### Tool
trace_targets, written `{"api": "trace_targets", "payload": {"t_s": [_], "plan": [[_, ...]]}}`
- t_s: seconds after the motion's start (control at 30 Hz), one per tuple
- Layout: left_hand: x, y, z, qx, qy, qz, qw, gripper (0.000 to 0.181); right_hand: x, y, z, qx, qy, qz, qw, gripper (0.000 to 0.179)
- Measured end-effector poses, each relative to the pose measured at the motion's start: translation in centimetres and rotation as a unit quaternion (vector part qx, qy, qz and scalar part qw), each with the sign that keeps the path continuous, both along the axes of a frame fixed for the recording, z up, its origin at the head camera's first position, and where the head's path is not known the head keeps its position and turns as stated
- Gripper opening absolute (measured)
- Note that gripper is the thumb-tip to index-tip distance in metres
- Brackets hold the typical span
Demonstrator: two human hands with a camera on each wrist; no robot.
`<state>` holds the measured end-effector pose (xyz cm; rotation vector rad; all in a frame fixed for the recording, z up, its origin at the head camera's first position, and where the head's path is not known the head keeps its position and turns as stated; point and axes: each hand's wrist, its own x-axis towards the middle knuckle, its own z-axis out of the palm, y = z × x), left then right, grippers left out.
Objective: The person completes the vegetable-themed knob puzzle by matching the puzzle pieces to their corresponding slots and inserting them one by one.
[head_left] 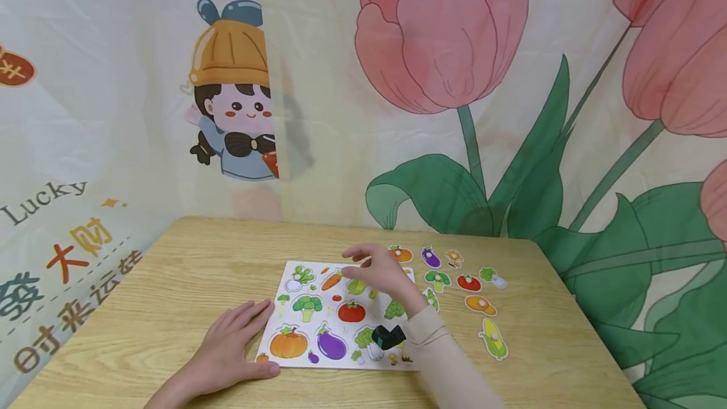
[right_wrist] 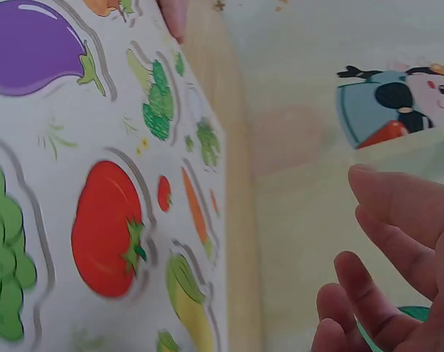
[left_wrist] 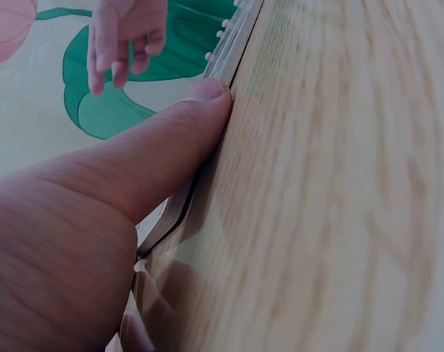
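Note:
A white vegetable puzzle board (head_left: pixel 329 316) lies on the table, with pictures such as a pumpkin, an eggplant and a tomato in recessed outlines. My left hand (head_left: pixel 227 346) rests at the board's left side, its fingers stretched out. In the left wrist view the thumb (left_wrist: pixel 163 147) touches the board's near edge. Over the upper part of the board hovers my right hand (head_left: pixel 379 270), fingers loosely bent. The right wrist view shows nothing between its fingers (right_wrist: pixel 398 205). Part of the board is hidden beneath the right hand and sleeve.
Right of the board lie several knobbed vegetable pieces, among them a pumpkin (head_left: pixel 401 254), an eggplant (head_left: pixel 431 257), a tomato (head_left: pixel 469 283), a potato (head_left: pixel 480 305) and a corn cob (head_left: pixel 494 339). A printed curtain (head_left: pixel 329 112) hangs behind the wooden table (head_left: pixel 187 270).

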<state>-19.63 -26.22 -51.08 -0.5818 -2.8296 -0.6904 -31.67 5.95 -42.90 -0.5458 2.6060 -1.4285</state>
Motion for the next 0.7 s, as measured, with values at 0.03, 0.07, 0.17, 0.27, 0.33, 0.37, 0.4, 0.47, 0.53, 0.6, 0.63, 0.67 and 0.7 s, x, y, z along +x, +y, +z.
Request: {"api": "trace_targets", "payload": {"t_s": [0.03, 0.07, 0.17, 0.27, 0.33, 0.37, 0.4, 0.47, 0.53, 0.6, 0.63, 0.67, 0.7], "plan": [[0.0, 0.0, 0.0, 0.000, 0.000, 0.000, 1.0000, 0.115, 0.2, 0.6, 0.2, 0.001, 0.003, -0.002, 1.0000, 0.030], [0.0, 0.0, 0.0, 0.001, 0.000, 0.000, 1.0000, 0.115, 0.3, 1.1, 0.4, 0.002, 0.007, -0.004, 1.0000, 0.031], [0.1, 0.2, 0.1, 0.003, -0.001, 0.001, 1.0000, 0.114, 0.7, 2.8, 0.9, 0.013, 0.026, -0.010, 0.9995, 0.033], [0.1, 0.3, 0.2, 0.005, -0.001, 0.001, 1.0000, 0.114, 1.1, 4.6, 1.4, 0.026, 0.047, -0.025, 0.9983, 0.034], [0.1, 0.4, 0.2, 0.005, 0.000, 0.001, 1.0000, 0.114, 1.3, 5.9, 1.5, 0.033, 0.056, -0.039, 0.9971, 0.033], [0.0, 0.5, 0.2, 0.004, 0.000, 0.001, 1.0000, 0.114, 1.3, 6.5, 1.6, 0.036, 0.059, -0.046, 0.9965, 0.032], [0.0, 0.5, 0.2, 0.003, 0.000, 0.001, 1.0000, 0.114, 1.4, 7.2, 1.7, 0.037, 0.062, -0.053, 0.9960, 0.032], [0.0, 0.5, 0.2, 0.002, 0.001, 0.002, 1.0000, 0.114, 1.5, 8.5, 1.9, 0.038, 0.060, -0.066, 0.9953, 0.031], [0.0, 0.4, 0.2, 0.000, 0.000, 0.002, 1.0000, 0.114, 1.3, 9.9, 2.0, 0.041, 0.064, -0.076, 0.9942, 0.032], [0.0, 0.3, 0.2, -0.001, -0.001, 0.003, 1.0000, 0.114, 1.0, 11.2, 1.9, 0.044, 0.067, -0.084, 0.9933, 0.033], [0.0, 0.3, 0.2, -0.002, -0.002, 0.003, 1.0000, 0.115, 0.8, 11.9, 1.7, 0.049, 0.070, -0.088, 0.9925, 0.033], [0.0, 0.2, 0.2, -0.003, -0.004, 0.004, 1.0000, 0.115, 0.5, 12.5, 1.5, 0.053, 0.074, -0.091, 0.9916, 0.034], [0.0, 0.2, 0.2, -0.004, -0.005, 0.004, 1.0000, 0.115, 0.2, 13.1, 1.3, 0.057, 0.078, -0.096, 0.9907, 0.034]]}}
